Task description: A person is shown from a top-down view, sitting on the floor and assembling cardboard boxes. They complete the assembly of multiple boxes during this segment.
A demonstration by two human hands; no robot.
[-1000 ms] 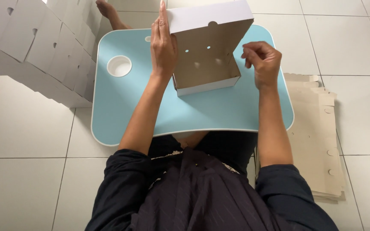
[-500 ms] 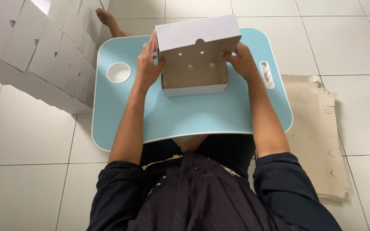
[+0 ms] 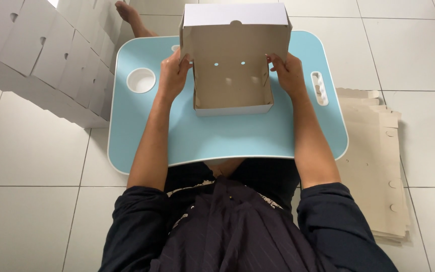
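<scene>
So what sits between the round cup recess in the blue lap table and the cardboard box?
In the head view, the left hand lies between the cup recess and the box, gripping the box's side wall.

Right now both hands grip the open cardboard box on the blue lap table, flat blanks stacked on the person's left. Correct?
Not quite. The head view shows the flat blanks on the person's right. The rest holds: left hand and right hand grip the open cardboard box on the blue lap table.

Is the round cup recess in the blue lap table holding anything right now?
No. The round recess in the lap table shows only its bare white bottom, left of the left hand on the cardboard box.
</scene>
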